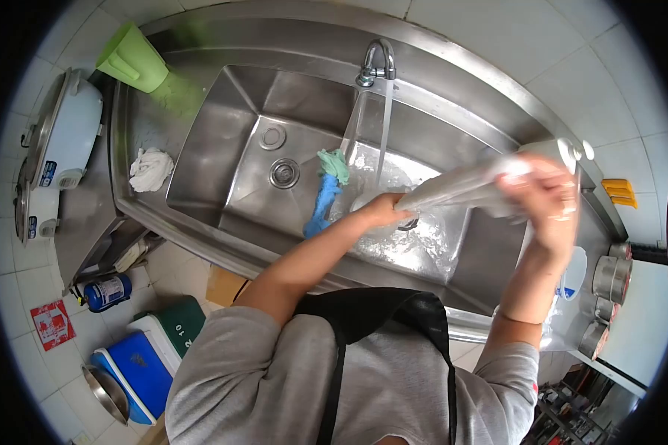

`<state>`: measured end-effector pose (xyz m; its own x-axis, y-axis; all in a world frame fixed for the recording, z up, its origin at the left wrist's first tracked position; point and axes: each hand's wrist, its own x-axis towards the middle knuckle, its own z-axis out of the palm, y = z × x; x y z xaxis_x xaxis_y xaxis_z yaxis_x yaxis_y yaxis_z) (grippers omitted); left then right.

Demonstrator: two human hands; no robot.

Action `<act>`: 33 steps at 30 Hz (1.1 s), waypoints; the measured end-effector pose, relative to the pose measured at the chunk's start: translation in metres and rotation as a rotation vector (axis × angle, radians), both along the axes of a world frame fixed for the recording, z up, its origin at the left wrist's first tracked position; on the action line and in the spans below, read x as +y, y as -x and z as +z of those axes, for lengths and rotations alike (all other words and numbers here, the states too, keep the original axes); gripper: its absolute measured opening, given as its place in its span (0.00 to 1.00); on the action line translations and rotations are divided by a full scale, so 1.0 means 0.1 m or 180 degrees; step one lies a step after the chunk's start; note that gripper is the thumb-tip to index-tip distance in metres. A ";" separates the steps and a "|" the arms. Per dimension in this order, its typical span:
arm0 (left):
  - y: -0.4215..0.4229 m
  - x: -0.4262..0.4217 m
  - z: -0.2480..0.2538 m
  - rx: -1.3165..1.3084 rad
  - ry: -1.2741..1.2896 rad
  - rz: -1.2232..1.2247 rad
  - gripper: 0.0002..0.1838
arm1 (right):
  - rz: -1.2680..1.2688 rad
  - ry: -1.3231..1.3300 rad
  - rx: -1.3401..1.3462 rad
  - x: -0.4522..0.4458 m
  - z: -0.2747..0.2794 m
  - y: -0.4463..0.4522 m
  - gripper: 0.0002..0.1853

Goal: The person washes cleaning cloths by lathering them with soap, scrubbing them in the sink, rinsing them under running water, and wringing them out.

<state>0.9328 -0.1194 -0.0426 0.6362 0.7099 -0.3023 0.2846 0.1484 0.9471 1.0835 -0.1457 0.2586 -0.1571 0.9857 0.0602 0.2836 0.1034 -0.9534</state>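
Over the right basin of the steel sink (274, 256), my left hand (382, 211) grips the near end of a pale, whitish object (453, 185), blurred by motion. My right hand (545, 193) is at its other end, smeared by movement, with its fingers partly curled; its exact hold is unclear. Water (385, 137) runs from the faucet (381, 63) into the right basin, where it splashes around the drain. A blue cloth (323, 208) and a green cloth (334, 166) lie over the divider between the basins, left of my left hand.
A green pitcher (132, 59) lies tilted at the back left, above a white cloth (151, 170). White appliances (74, 122) stand at the left. Metal containers (611, 278) and a yellow object (620, 193) are at the right. A blue cooler (137, 371) sits at lower left.
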 end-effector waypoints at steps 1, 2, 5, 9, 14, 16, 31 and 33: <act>0.02 0.02 0.06 0.0190 -0.0043 -0.0015 0.24 | -0.0188 -0.0478 -0.0133 -0.02 0.21 -0.07 0.04; 0.00 0.01 -0.11 0.0217 -0.0355 0.0108 0.19 | -0.0452 -0.0828 0.0012 -0.03 0.37 -0.11 0.07; 0.06 0.04 -0.42 0.0664 -0.0466 0.0157 0.19 | -0.0858 -0.1626 0.0722 0.06 0.82 -0.34 0.15; 0.17 0.11 -0.93 0.2119 -0.0354 -0.0248 0.18 | -0.1329 -0.1933 0.1362 0.08 0.96 -0.53 0.14; 0.18 0.25 -0.96 0.2406 -0.0639 -0.0747 0.23 | 0.0467 0.0038 0.0055 0.01 0.06 -0.08 0.07; 0.22 0.33 -0.85 0.2054 -0.0603 -0.0760 0.26 | 0.1396 0.1238 -0.0751 0.23 -0.61 0.06 0.08; 0.77 0.03 -0.02 0.1252 -0.0317 -0.0149 0.25 | -0.0260 0.2780 -0.1496 0.02 -5.27 0.61 0.21; 0.82 0.03 -0.25 0.1063 -0.0420 -0.0243 0.28 | 0.0458 0.2520 -0.1625 0.16 -5.14 0.47 0.18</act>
